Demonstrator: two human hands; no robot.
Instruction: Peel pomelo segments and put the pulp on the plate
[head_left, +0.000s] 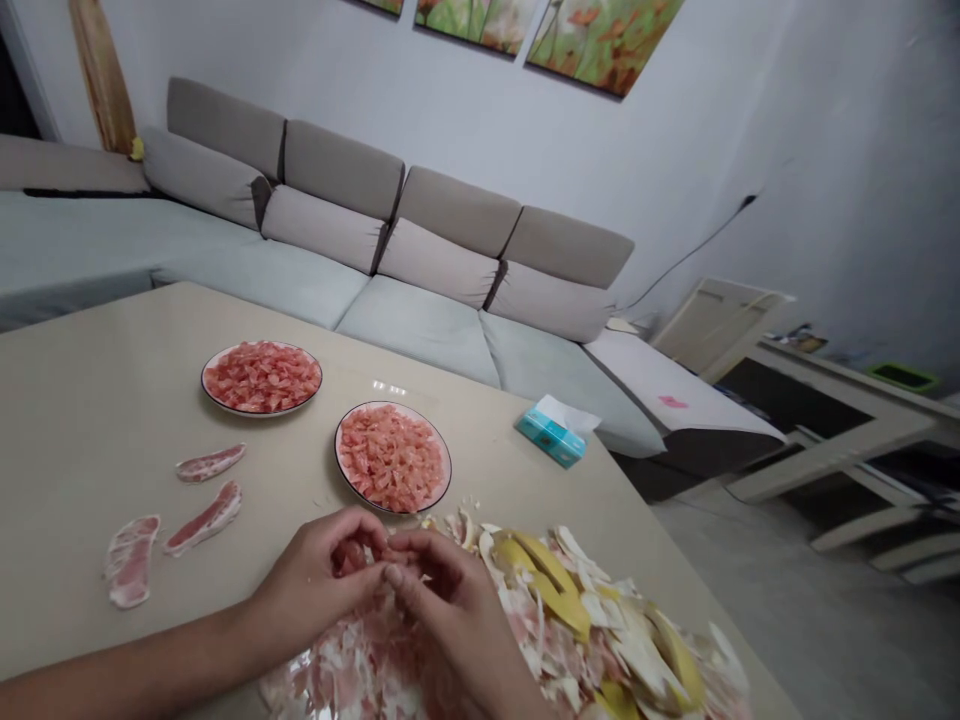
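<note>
Pink pomelo flesh (349, 558): a small clump, partly hidden between the fingers, above the peel heap and toward the tabletop's (90, 400) near edge.
Left hand (315, 585): curled, its fingertips pinching the clump from the left.
Right hand (450, 600): fingers bent, tips pressed close to the left hand's and pinching the same clump.
Handling: light fingertip pressure, teasing rather than squeezing, would probably keep the juice sacs whole.
Peel heap (600, 630): yellow rind, white pith and pink scraps, under the hands and reaching toward the tabletop's right edge.
Near plate (394, 403): heaped with pink sacs, just beyond the hands.
Far plate (262, 343): also heaped, further left.
Pale strips (204, 518): three, lying toward the left edge.
Tissue packet (551, 432): blue, near the far edge.
</note>
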